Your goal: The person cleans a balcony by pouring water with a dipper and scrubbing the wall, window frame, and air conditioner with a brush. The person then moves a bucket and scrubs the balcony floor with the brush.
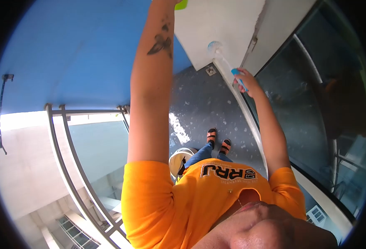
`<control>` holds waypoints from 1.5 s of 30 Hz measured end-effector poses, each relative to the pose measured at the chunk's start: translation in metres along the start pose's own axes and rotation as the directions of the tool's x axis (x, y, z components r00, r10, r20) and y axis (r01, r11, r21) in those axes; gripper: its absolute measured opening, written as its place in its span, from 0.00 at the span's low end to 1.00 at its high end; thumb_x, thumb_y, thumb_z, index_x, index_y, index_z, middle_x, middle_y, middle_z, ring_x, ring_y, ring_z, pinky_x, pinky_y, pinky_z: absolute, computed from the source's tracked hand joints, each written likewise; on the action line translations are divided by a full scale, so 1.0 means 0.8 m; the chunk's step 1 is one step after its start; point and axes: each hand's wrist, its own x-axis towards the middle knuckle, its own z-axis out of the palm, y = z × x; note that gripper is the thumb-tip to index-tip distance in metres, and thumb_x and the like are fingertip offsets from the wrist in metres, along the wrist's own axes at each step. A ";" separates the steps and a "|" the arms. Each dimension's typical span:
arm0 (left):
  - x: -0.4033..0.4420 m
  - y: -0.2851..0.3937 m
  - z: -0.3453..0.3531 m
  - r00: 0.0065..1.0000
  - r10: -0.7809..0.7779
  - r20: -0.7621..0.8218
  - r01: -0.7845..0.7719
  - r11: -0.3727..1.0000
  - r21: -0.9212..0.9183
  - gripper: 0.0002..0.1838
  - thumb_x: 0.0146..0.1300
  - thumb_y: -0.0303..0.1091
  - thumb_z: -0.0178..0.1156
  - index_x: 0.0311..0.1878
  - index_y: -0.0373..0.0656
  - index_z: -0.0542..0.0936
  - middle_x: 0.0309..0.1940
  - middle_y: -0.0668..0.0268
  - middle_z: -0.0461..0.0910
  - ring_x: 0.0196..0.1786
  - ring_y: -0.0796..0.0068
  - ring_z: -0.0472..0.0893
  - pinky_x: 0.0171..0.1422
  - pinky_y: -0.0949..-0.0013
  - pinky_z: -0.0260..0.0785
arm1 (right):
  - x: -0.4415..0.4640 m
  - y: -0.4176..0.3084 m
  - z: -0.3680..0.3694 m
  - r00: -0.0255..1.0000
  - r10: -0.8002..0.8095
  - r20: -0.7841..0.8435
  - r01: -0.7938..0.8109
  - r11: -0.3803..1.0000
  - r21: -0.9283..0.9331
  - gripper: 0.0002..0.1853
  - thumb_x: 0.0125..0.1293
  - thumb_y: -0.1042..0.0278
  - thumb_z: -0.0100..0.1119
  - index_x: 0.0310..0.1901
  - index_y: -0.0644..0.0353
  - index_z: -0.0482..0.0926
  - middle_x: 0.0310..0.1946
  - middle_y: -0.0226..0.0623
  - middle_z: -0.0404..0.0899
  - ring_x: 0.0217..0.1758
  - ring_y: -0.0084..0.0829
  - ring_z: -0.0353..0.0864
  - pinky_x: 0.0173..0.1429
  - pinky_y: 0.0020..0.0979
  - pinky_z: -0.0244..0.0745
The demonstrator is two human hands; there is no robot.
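- Balcony-like space with a blue wall (pixel 87 54) on the left, a white wall (pixel 207 25) ahead and dark glass (pixel 303 87) on the right
- Right hand (pixel 248 82) closed around the blue handle (pixel 235 72) of a brush (pixel 226 60), its fingers curled over the grip
- From that hand the brush's white stem slants up and to the left to a round, pale blue-white head (pixel 214 46), which shows against the white wall; whether it touches cannot be told for sure
- Left hand (pixel 177 1) nearly all cut off by the top edge, with a bit of a green thing (pixel 182 5) showing beside it; I cannot tell how far open it is or whether it grips that thing
- Left arm (pixel 150 99) reaches well forward, with dark tattoos on the forearm
- Grey floor (pixel 210 103) beyond the hands, flecked with white and bright with glare in one patch; a small drain (pixel 210 71) near the foot of the white wall
- Pale bucket (pixel 186 150) just beside the jeans (pixel 199 156), with sandals (pixel 211 135) on the feet
- Orange shirt (pixel 216 182) on the person, with dark lettering across the chest
- Metal railing (pixel 69 149) at far left, below the blue wall
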 end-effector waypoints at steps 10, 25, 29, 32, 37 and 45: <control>-0.238 -0.140 -0.248 0.913 -0.148 -0.381 0.200 0.975 0.101 0.10 0.59 0.29 0.46 0.40 0.33 0.69 0.18 0.69 0.64 0.16 0.83 0.60 0.17 0.81 0.49 | 0.088 -0.216 0.114 0.912 -0.399 -0.099 0.389 0.915 -0.109 0.25 0.62 0.61 0.54 0.61 0.47 0.61 0.29 0.35 0.72 0.15 0.19 0.60 0.14 0.21 0.53; -0.321 -0.414 -0.464 0.782 -0.106 -0.615 0.085 0.994 -0.063 0.14 0.56 0.23 0.45 0.47 0.38 0.66 0.33 0.68 0.67 0.24 0.85 0.64 0.20 0.82 0.52 | 0.543 0.054 0.085 0.867 0.297 -0.400 -0.386 0.908 -0.163 0.15 0.59 0.64 0.53 0.49 0.52 0.69 0.20 0.32 0.67 0.16 0.20 0.61 0.13 0.21 0.54; -0.327 -0.492 -0.483 0.772 -0.160 -0.615 0.163 0.985 -0.053 0.14 0.56 0.23 0.45 0.47 0.39 0.66 0.32 0.69 0.67 0.24 0.85 0.63 0.20 0.82 0.51 | 0.580 0.169 0.053 0.938 0.119 -0.325 -0.207 0.945 -0.251 0.19 0.58 0.64 0.55 0.52 0.53 0.69 0.20 0.31 0.67 0.16 0.21 0.62 0.14 0.21 0.55; -0.335 -0.545 -0.489 0.748 -0.174 -0.641 0.185 0.981 -0.050 0.14 0.57 0.23 0.44 0.47 0.40 0.66 0.31 0.70 0.66 0.23 0.87 0.62 0.20 0.84 0.50 | 0.477 0.154 0.015 0.981 -0.002 -0.192 -0.012 0.997 -0.073 0.24 0.57 0.62 0.58 0.56 0.50 0.67 0.22 0.28 0.68 0.16 0.18 0.62 0.16 0.20 0.55; -0.318 -0.613 -0.495 0.705 -0.256 -0.662 0.258 0.961 -0.096 0.13 0.57 0.23 0.44 0.47 0.41 0.67 0.26 0.71 0.65 0.22 0.87 0.63 0.20 0.83 0.51 | 0.374 0.086 0.011 0.980 -0.130 -0.152 0.091 0.966 -0.240 0.27 0.60 0.61 0.55 0.61 0.50 0.64 0.24 0.28 0.68 0.16 0.13 0.59 0.15 0.14 0.49; -0.274 -0.734 -0.484 0.718 -0.284 -0.635 0.285 0.953 -0.105 0.13 0.56 0.25 0.46 0.46 0.43 0.68 0.23 0.73 0.64 0.23 0.87 0.62 0.22 0.84 0.51 | 0.693 0.283 0.013 0.933 0.178 -0.313 -0.280 0.905 -0.321 0.26 0.56 0.62 0.57 0.58 0.56 0.68 0.23 0.34 0.70 0.18 0.23 0.66 0.17 0.23 0.59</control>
